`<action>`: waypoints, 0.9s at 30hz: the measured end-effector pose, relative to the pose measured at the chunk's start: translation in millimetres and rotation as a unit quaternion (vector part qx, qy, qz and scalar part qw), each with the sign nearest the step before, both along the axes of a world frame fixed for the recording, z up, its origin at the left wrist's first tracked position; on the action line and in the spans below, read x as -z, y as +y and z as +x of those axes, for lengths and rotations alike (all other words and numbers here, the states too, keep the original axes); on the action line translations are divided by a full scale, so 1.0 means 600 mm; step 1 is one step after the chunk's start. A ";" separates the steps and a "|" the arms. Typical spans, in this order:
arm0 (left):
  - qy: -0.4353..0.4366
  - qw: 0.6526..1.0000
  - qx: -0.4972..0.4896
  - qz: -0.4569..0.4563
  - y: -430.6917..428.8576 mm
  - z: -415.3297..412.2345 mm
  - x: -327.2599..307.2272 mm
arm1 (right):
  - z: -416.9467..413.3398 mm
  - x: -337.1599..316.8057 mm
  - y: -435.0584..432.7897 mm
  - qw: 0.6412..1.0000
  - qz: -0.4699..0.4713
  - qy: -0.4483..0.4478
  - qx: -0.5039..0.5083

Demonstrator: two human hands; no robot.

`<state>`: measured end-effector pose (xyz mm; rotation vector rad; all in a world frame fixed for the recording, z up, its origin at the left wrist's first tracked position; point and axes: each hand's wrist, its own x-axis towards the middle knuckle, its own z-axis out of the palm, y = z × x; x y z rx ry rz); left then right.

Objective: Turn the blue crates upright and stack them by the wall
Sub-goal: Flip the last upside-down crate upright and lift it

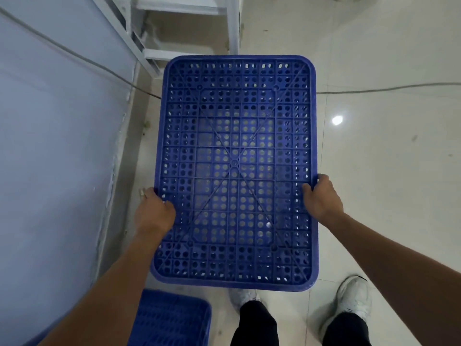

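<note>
A blue perforated crate (234, 136) fills the middle of the view, its ribbed, hole-dotted bottom facing up at me, so it is upside down. My left hand (154, 213) grips its left long edge and my right hand (321, 198) grips its right long edge, both near the end closest to me. The crate is held above the floor. A second blue crate (169, 318) lies on the floor at the bottom left, partly hidden by my left forearm; I cannot tell which way up it is.
A pale blue wall (55, 146) runs down the left side. A white metal rack frame (174, 33) stands at the top beyond the crate. A thin cable (389, 89) crosses the tiled floor. My feet in white shoes (354, 298) stand at the bottom.
</note>
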<state>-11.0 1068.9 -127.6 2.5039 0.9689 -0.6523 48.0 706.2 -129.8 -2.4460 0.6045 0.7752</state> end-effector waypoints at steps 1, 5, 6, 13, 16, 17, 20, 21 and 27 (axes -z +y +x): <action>-0.002 1.000 -0.019 -0.008 0.002 0.004 0.001 | 0.001 0.001 0.002 1.000 -0.002 -0.002 0.008; -0.008 0.989 -0.118 -0.089 0.006 0.036 -0.006 | 0.010 0.000 0.001 0.999 -0.002 0.014 0.032; -0.006 0.985 -0.136 -0.103 0.007 0.042 -0.007 | 0.013 -0.002 -0.001 0.999 0.003 0.017 0.040; 0.025 0.990 -0.091 -0.105 0.001 0.039 -0.022 | 0.030 -0.029 -0.041 0.997 -0.010 0.055 0.060; 0.030 0.991 -0.062 -0.115 -0.025 0.037 -0.035 | 0.026 -0.041 -0.077 0.996 -0.009 0.061 0.068; 0.031 0.991 -0.054 -0.115 -0.036 0.037 -0.040 | 0.023 -0.044 -0.090 0.996 -0.011 0.061 0.070; 0.030 0.993 -0.033 -0.109 -0.088 0.039 -0.057 | 0.015 -0.059 -0.137 0.995 -0.013 0.057 0.078; 0.029 0.993 -0.025 -0.107 -0.107 0.039 -0.061 | 0.013 -0.064 -0.155 0.995 -0.015 0.057 0.080; 0.032 0.992 0.000 -0.124 -0.219 0.033 -0.078 | -0.004 -0.090 -0.265 0.993 -0.042 0.062 0.095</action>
